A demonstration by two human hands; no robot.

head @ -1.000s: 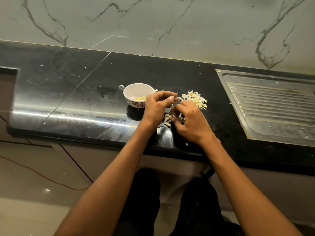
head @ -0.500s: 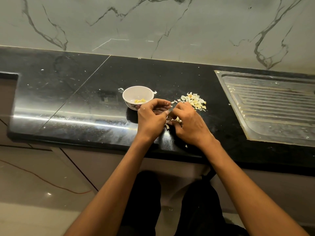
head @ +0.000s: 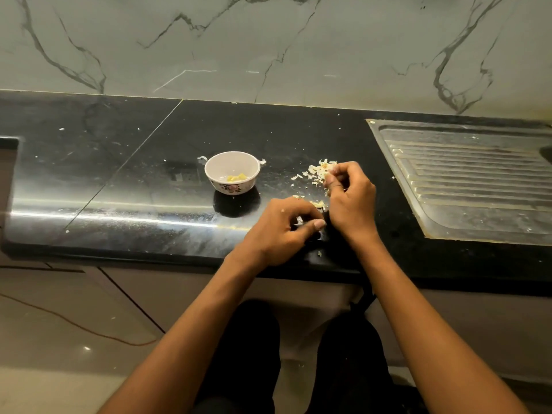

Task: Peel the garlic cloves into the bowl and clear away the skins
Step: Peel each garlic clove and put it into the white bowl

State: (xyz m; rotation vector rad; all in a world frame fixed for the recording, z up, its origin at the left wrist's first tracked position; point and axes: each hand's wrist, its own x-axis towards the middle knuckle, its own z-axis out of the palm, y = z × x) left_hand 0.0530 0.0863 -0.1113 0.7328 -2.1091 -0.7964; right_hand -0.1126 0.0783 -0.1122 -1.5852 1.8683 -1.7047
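1. Now the left hand (head: 283, 227) is staying low, nearer the counter edge than the bowl (head: 232, 171), fingers curled and pinching a pale garlic clove (head: 299, 220).
2. Right hand (head: 349, 192) is splitting away from the left, a change from half a second ago; it is reaching to the skin pile (head: 321, 171) right of the bowl, fingertips pinched on a scrap.
3. Peeled cloves (head: 236, 177) are lying inside the bowl; judging so, peeling is continuing and the skins are still uncleared.
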